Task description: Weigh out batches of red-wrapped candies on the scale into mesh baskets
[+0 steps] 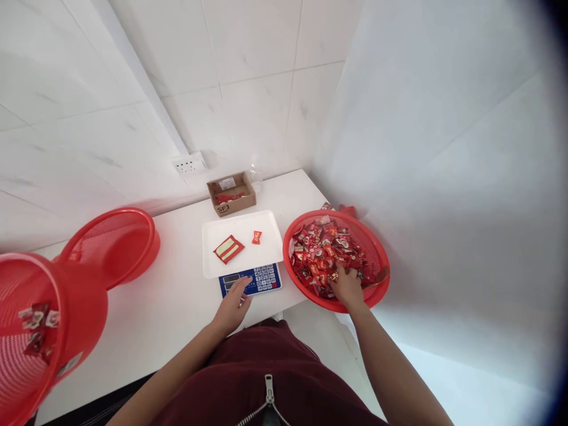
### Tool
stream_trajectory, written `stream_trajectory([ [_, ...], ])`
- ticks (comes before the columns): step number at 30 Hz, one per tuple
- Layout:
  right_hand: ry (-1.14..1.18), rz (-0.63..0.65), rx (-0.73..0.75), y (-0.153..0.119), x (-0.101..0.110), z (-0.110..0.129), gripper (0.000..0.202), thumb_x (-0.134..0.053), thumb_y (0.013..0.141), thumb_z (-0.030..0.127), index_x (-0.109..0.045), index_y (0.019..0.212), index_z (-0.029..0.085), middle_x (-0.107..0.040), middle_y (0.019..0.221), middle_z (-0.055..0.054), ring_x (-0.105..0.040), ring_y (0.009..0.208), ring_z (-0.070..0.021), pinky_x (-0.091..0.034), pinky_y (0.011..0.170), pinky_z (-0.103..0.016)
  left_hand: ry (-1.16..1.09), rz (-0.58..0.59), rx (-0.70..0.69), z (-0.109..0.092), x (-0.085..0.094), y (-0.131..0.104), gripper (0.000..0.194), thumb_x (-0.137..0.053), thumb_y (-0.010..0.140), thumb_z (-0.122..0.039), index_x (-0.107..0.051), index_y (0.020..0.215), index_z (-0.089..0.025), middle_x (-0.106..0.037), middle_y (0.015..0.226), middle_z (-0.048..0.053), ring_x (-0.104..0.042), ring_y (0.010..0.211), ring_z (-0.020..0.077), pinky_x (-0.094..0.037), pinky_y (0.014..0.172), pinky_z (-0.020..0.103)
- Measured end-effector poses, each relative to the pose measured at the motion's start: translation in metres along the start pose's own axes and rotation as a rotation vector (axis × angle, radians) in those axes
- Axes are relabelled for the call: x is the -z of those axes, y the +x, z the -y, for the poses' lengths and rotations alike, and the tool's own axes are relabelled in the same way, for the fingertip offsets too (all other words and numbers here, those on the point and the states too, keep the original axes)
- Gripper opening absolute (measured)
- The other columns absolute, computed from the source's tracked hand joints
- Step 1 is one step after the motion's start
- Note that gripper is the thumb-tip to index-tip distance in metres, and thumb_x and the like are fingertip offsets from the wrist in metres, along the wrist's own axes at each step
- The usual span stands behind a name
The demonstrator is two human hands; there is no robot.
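In the head view, a digital scale point(269, 284) is set on the bench point(177, 278) at the centre of the frame, with a white tray point(261, 260) placed on its top. Only a flat red packet point(229, 249) and one red-wrapped candy point(257, 237) are held on the tray, so little is judged to have been portioned out there. A large heap of wrapped candies point(313, 260) is left in the round red basket point(373, 245), right of centre, and most of the handling is judged to be outstanding.

The fingers of the right hand point(347, 287) are sunk into the heap; whether a candy is gripped cannot be told. The fingers of the left hand point(235, 305) are extended, slightly spread, over the scale's keypad, with nothing seen to be held; whether a key is pressed cannot be told.

A few wrapped pieces point(39, 319) are contained in the mesh basket point(86, 307) at the lower left. Red packets are also seen in the cardboard box point(237, 207) above the tray.
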State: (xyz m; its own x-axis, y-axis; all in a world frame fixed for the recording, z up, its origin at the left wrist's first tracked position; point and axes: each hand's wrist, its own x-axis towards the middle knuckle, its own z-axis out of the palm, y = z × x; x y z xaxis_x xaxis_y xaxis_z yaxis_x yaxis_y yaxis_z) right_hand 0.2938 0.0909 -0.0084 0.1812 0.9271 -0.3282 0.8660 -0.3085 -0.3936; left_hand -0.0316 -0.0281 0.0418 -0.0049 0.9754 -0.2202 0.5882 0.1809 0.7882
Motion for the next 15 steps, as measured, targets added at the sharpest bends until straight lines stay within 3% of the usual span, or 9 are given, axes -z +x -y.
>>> stream_trajectory([
  [4, 0.201, 0.048, 0.022, 0.011, 0.014, -0.015, 0.052, -0.058, 0.069, 0.022, -0.052, 0.121, 0.020, -0.056, 0.106, -0.011, -0.060, 0.091, -0.0269, -0.044, 0.083, -0.040, 0.018, 0.001, 0.003, -0.011, -0.010, 0.000, 0.040, -0.045, 0.083, -0.025, -0.049, 0.123, -0.022, -0.043, 0.136, 0.012, -0.061, 0.077, 0.0134, -0.053, 0.077, 0.033],
  [8, 0.403, 0.080, 0.063, 0.018, 0.029, -0.033, 0.050, -0.059, 0.070, 0.032, -0.050, 0.118, 0.023, -0.063, 0.092, -0.001, -0.061, 0.078, -0.0196, -0.048, 0.074, -0.033, 0.044, -0.008, 0.019, -0.015, -0.017, 0.002, 0.038, -0.045, 0.082, -0.025, -0.052, 0.119, -0.023, -0.046, 0.134, 0.011, -0.060, 0.074, 0.0132, -0.053, 0.076, 0.034],
  [12, 0.384, 0.020, 0.217, 0.027, 0.031, -0.027, 0.042, -0.050, 0.078, 0.038, -0.055, 0.115, 0.021, -0.063, 0.105, -0.006, -0.060, 0.092, -0.0215, -0.047, 0.083, -0.036, 0.051, 0.006, 0.013, -0.027, -0.025, 0.007, 0.037, -0.045, 0.083, -0.025, -0.052, 0.119, -0.025, -0.048, 0.134, 0.010, -0.060, 0.076, 0.0136, -0.053, 0.078, 0.035],
  [15, 0.179, 0.018, 0.311, 0.034, 0.024, -0.004, 0.044, -0.054, 0.077, 0.036, -0.056, 0.118, 0.021, -0.054, 0.125, -0.012, -0.046, 0.118, -0.0290, -0.035, 0.098, -0.047, 0.068, 0.024, 0.000, -0.041, -0.028, 0.009, 0.037, -0.045, 0.083, -0.027, -0.053, 0.119, -0.026, -0.047, 0.135, 0.009, -0.061, 0.080, 0.0141, -0.051, 0.083, 0.036],
])
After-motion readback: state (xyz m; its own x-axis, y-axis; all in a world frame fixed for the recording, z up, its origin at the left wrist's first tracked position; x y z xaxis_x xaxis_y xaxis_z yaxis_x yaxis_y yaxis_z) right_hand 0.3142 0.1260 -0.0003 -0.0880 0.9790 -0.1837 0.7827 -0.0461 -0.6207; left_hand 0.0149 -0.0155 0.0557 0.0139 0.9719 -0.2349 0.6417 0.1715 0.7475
